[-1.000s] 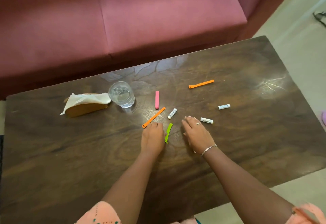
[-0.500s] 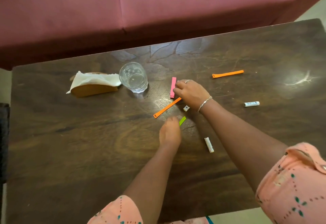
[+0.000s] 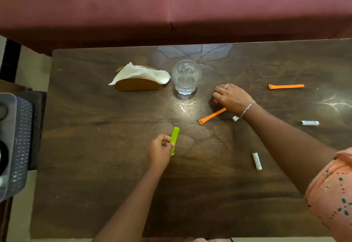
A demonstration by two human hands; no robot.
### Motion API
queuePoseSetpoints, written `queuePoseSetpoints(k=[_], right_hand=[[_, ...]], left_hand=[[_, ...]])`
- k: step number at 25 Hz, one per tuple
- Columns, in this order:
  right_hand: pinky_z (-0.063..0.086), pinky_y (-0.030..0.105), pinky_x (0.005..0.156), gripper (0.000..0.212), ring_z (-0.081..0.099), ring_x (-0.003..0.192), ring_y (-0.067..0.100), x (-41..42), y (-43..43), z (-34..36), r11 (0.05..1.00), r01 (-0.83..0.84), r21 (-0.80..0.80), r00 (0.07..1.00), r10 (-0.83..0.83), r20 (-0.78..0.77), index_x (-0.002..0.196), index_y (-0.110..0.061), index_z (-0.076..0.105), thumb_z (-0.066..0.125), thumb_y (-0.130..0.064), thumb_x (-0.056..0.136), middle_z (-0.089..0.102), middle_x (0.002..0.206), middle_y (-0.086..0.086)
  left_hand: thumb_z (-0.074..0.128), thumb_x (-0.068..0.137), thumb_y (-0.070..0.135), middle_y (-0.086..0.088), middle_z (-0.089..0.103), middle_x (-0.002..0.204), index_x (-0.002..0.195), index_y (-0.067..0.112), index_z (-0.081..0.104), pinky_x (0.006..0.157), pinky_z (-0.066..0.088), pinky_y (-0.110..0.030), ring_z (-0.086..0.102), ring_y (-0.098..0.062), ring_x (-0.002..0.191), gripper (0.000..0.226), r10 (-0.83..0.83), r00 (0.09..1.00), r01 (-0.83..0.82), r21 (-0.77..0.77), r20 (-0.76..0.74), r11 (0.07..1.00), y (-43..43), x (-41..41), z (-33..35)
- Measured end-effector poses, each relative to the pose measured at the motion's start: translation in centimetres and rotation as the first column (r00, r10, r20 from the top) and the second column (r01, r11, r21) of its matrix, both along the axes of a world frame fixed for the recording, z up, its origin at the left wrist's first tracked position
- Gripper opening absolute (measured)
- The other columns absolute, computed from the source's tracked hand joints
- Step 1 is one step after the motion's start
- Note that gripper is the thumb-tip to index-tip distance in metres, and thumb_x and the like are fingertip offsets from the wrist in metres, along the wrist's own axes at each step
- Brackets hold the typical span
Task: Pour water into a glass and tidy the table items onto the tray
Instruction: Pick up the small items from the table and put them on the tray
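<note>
A clear glass [image 3: 186, 77] stands on the dark wooden table [image 3: 114, 194]. My left hand [image 3: 160, 151] pinches a green strip [image 3: 174, 140] just above the tabletop. My right hand [image 3: 231, 98] is closed over the pink strip [image 3: 215, 100], of which only a corner shows. One orange strip [image 3: 212, 116] lies under that hand's edge, another orange strip [image 3: 286, 86] lies at the far right. Three small white batteries [image 3: 257, 161] [image 3: 309, 123] [image 3: 235, 118] lie on the right half. A grey tray [image 3: 8, 146] sits off the table's left end.
A wooden napkin holder with white tissue [image 3: 140, 79] stands left of the glass. A maroon sofa [image 3: 171, 3] runs along the far side of the table. Dark round items sit in the tray, cut off by the frame's left edge.
My left hand has picked up the green strip and drawn it back toward me and to the left. My right hand has closed down over the pink strip. The view has swung left, revealing the tray.
</note>
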State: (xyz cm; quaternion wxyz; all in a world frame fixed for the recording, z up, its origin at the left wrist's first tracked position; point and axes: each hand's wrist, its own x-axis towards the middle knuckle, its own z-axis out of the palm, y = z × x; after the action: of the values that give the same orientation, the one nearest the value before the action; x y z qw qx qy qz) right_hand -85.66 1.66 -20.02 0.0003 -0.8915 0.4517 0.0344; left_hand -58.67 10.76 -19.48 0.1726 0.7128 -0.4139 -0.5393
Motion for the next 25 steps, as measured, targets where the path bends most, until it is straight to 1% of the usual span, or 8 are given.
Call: queuePoseSetpoints(k=[2,6,9,13,18,21,23,25], right_hand=[[0.056,0.03,0.061,0.018,0.064,0.058,0.027,2.3,0.0,1.0,0.998,-0.017,-0.054,0.997,0.021,0.073,0.069,-0.009,0.058,0.045,-0.013,0.081,0.063,0.063,0.008],[0.054,0.029,0.065,0.024,0.063,0.062,0.025,10.0,-0.1,2.9,0.978,-0.081,-0.193,0.981,0.112,0.158,0.075,-0.011,0.062,0.042,-0.011,0.087,0.064,0.068,0.005],[0.046,0.032,0.073,0.051,0.065,0.068,0.024,17.3,-1.2,4.6,0.959,-0.095,-0.266,0.957,0.161,0.241,0.079,-0.011,0.065,0.02,-0.019,0.101,0.066,0.075,0.005],[0.05,0.033,0.068,0.028,0.065,0.071,0.025,27.2,-2.8,6.2,0.948,-0.163,-0.273,0.928,0.242,0.283,0.082,-0.017,0.066,0.038,-0.019,0.086,0.066,0.078,0.004],[0.047,0.032,0.056,0.027,0.061,0.065,0.029,40.5,-4.2,7.3,0.913,-0.323,-0.251,0.858,0.394,0.331,0.092,-0.02,0.064,0.039,-0.015,0.082,0.064,0.082,0.009],[0.047,0.028,0.054,0.03,0.062,0.062,0.026,47.9,-4.7,7.2,0.861,-0.416,-0.292,0.802,0.499,0.33,0.086,-0.017,0.067,0.038,-0.019,0.084,0.065,0.077,0.007],[0.049,0.025,0.057,0.029,0.064,0.063,0.024,53.1,-4.9,6.4,0.813,-0.501,-0.295,0.768,0.575,0.281,0.083,-0.015,0.067,0.038,-0.018,0.083,0.067,0.077,0.004],[0.05,0.025,0.057,0.027,0.063,0.062,0.023,57.8,-4.9,5.3,0.762,-0.587,-0.273,0.73,0.644,0.228,0.081,-0.014,0.066,0.039,-0.014,0.08,0.066,0.076,0.003]], left_hand=[[0.056,0.083,-0.009,-0.003,0.051,0.064,0.068,0.019,0.049,0.043,0.051,-0.017,0.052,-0.016,0.056,0.033,0.062,0.998,-0.062,-0.019,-0.029,0.998,-0.2,2.5,0.2],[0.053,0.085,-0.01,-0.005,0.053,0.068,0.071,0.023,0.05,0.042,0.05,-0.014,0.053,-0.017,0.058,0.035,0.161,0.985,-0.166,-0.072,-0.059,0.984,-1.0,8.4,1.7],[0.051,0.083,-0.014,-0.003,0.051,0.069,0.075,0.025,0.046,0.043,0.049,-0.014,0.053,-0.016,0.059,0.041,0.279,0.959,-0.284,-0.118,-0.057,0.952,-1.2,14.1,3.1],[0.051,0.081,-0.018,-0.003,0.05,0.069,0.073,0.023,0.047,0.044,0.048,-0.012,0.052,-0.015,0.059,0.042,0.427,0.903,-0.429,-0.138,-0.045,0.893,0.3,21.7,4.4],[0.052,0.08,-0.019,-0.004,0.052,0.069,0.073,0.019,0.049,0.047,0.049,-0.013,0.053,-0.012,0.061,0.039,0.573,0.82,-0.57,-0.11,-0.014,0.814,3.5,30.0,5.1],[0.057,0.079,-0.015,-0.007,0.056,0.072,0.081,0.01,0.055,0.059,0.055,-0.024,0.057,-0.017,0.064,0.025,0.599,0.8,-0.589,-0.142,0.039,0.795,4.8,33.7,5.6],[0.058,0.079,-0.012,-0.002,0.057,0.07,0.085,0.007,0.057,0.065,0.056,-0.03,0.058,-0.018,0.067,0.021,0.61,0.79,-0.595,-0.166,0.062,0.787,5.3,36.2,6.0],[0.06,0.08,-0.009,0.001,0.058,0.072,0.088,0.006,0.059,0.065,0.053,-0.017,0.057,-0.012,0.067,0.017,0.597,0.795,-0.571,-0.198,0.107,0.797,5.6,38.4,6.3]])
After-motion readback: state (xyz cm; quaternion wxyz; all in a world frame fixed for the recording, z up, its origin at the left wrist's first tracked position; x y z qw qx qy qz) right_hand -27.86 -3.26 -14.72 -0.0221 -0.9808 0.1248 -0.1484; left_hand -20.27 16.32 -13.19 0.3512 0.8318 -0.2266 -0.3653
